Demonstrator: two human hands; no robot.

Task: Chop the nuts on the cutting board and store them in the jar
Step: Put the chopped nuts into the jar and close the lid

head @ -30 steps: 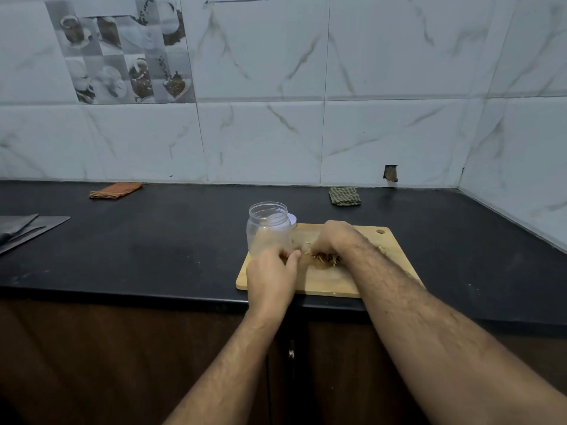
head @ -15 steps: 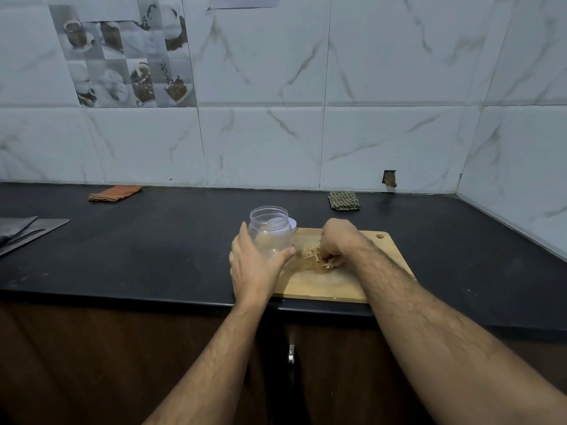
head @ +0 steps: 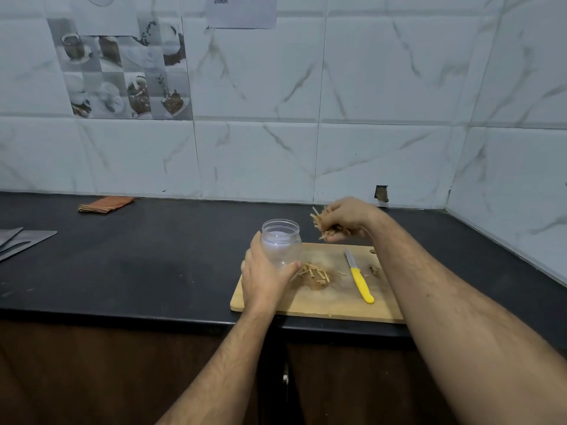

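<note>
A clear open jar (head: 281, 240) stands on the left end of the wooden cutting board (head: 331, 302). My left hand (head: 264, 279) grips the jar's near side. Raised above the board's far edge, to the right of the jar mouth, my right hand (head: 346, 217) holds a bunch of slivered nuts (head: 322, 220) in curled fingers. A small pile of slivered nuts (head: 316, 273) lies on the board beside the jar. The yellow-handled knife (head: 359, 277) rests on the board, blade pointing away. One small nut piece (head: 374, 269) sits near the board's right side.
The board lies at the front edge of a black counter (head: 138, 265). An orange cloth (head: 106, 204) lies at the back left by the tiled wall. Grey metal sheets (head: 21, 242) sit at the far left. The wall corner closes in at the right.
My right hand has lifted off the board with a handful of slivered nuts, uncovering the knife. My left hand moved from the nut pile to grip the jar.
</note>
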